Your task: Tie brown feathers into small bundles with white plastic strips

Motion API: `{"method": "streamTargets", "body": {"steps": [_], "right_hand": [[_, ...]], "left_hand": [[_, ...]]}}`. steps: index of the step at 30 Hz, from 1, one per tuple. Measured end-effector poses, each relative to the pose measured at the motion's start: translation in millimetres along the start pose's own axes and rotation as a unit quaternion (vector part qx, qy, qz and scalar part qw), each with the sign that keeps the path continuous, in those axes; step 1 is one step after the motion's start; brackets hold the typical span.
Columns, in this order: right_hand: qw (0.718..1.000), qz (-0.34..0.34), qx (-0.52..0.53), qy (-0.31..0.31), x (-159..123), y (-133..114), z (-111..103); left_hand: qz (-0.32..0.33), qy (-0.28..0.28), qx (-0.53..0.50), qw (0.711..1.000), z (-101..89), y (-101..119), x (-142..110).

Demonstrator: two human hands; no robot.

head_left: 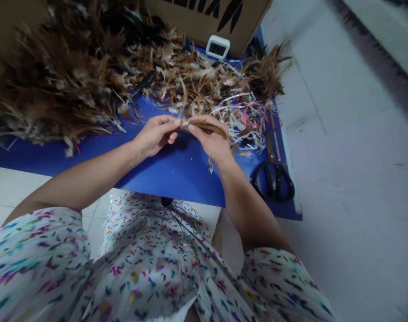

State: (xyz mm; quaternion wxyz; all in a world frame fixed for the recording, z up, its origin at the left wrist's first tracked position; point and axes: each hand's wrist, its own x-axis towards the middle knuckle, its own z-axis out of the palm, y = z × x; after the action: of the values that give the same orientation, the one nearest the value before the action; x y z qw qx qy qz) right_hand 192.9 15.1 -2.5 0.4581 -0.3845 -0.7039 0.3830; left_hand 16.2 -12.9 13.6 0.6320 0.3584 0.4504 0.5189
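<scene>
Between my two hands is a small bunch of brown feathers (pixel 208 126), held just above the blue tabletop. My left hand (pixel 157 136) pinches the fluffy quill end with thumb and forefinger, its other fingers curled. Closed round the longer, sleek part is my right hand (pixel 214 138), thumb on top, with feather tips lying across its palm side. Loose brown feathers (pixel 193 80) cover the table just beyond my fingers. A small feather (pixel 210 166) lies beneath my right wrist.
A large heap of brown feathers (pixel 73 85) fills the left. White and red ties (pixel 247 120) lie tangled at right, near black-handled scissors (pixel 273 179) and a thin stick (pixel 274 129). A white digital timer (pixel 217 47) stands before a cardboard box (pixel 204 22). The blue table (pixel 170 179) ends at right.
</scene>
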Motion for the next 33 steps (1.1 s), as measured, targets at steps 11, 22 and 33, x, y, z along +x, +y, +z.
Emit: {"method": "streamTargets", "body": {"steps": [11, 22, 33], "right_hand": [[1.000, 0.012, -0.019, -0.014, 1.3, -2.6, 1.0], [0.998, 0.042, -0.011, 0.042, 3.7, 0.4, 2.2], [0.994, 0.047, 0.085, 0.052, 7.2, 9.3, 5.1]], "left_hand": [[-0.022, -0.020, 0.011, 1.000, 2.4, -2.5, -1.4], [-0.033, -0.005, 0.011, 0.999, 1.6, -0.7, -2.3], [-0.015, -0.003, 0.033, 0.999, -0.6, -0.1, -1.3]]}}
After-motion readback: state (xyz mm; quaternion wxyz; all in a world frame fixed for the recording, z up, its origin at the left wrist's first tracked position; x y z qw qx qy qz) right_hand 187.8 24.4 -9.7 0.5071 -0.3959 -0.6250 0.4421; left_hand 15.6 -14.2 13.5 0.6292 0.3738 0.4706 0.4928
